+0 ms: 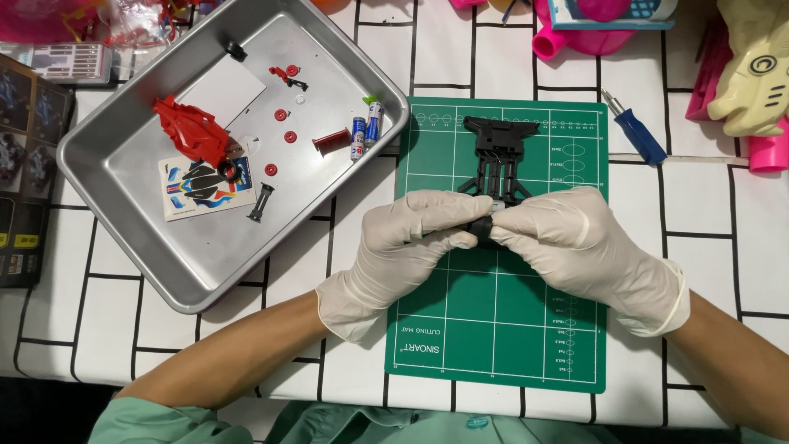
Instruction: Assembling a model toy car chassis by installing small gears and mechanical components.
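pinching black chassis (496, 168) end between both gloved grips.

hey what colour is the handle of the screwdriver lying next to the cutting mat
Blue. The screwdriver lies just right of the green cutting mat, clearest in the head view.

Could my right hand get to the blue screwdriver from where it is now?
Probably yes: the screwdriver lies in the open beside the mat, nothing covering it. But the right hand is pinching the black chassis and must let go first.
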